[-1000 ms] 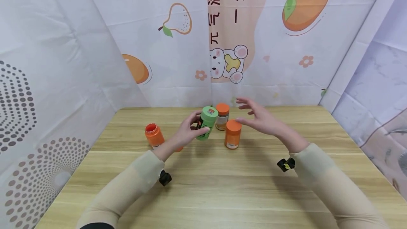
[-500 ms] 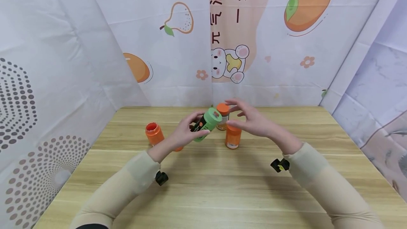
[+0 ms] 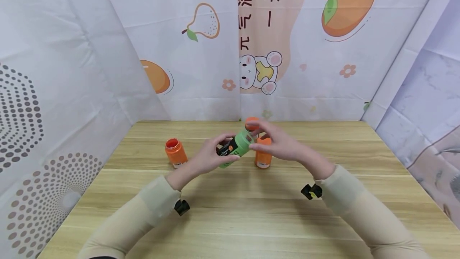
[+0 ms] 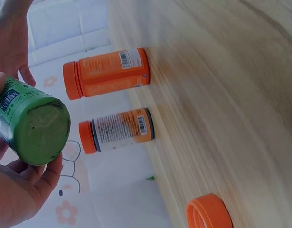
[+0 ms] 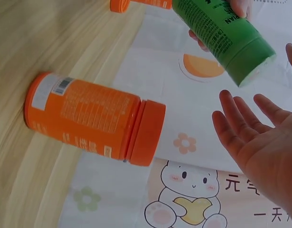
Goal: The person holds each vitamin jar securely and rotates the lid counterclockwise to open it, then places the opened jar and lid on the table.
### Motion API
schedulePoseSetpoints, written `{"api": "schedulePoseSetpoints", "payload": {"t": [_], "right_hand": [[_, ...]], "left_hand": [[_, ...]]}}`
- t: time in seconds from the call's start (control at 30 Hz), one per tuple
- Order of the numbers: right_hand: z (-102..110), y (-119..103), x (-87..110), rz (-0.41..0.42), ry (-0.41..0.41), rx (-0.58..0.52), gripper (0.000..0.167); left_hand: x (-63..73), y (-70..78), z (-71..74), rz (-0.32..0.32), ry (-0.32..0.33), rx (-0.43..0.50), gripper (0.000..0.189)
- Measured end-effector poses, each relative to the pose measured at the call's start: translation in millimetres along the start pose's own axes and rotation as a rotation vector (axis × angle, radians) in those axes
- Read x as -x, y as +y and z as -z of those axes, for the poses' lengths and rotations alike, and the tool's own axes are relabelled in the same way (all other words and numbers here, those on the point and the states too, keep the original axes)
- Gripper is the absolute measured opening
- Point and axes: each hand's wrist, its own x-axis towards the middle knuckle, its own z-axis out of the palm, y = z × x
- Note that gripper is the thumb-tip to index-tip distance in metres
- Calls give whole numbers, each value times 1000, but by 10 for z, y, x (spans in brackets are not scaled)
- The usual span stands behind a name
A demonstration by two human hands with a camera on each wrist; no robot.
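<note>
My left hand (image 3: 206, 157) grips a green bottle (image 3: 235, 147) with a black label. The bottle tilts in the air, its capped end toward my right hand (image 3: 278, 141). That hand is beside the green cap, fingers spread and slightly bent; in the right wrist view a gap separates them from the cap (image 5: 254, 61). Behind and below it an orange bottle (image 3: 263, 159) with an orange cap stands upright. A smaller bottle with a white-and-orange label (image 4: 121, 130) and orange cap stands farther back, partly hidden by my right hand in the head view.
To the left an uncapped orange bottle (image 3: 176, 154) stands on the wooden table (image 3: 244, 219). A loose orange lid (image 4: 210, 211) lies on the table, hidden by my left arm in the head view. A printed white curtain (image 3: 201, 71) hangs along the back edge.
My left hand has tipped the green bottle further over to the right. My right hand has moved left, from beyond the orange bottle to beside the green cap.
</note>
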Motion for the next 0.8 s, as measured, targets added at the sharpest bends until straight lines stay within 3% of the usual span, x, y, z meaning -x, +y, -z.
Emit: {"api": "schedulePoseSetpoints", "payload": {"t": [0.17,0.8], "right_hand": [[-49,5,14,2,-7,40,53],[-106,45,51,32,-2,-1,47]], "left_hand": [[9,40,-19,2,-17,-14,56],[10,72,-58,-21,-32,-32,57]]}}
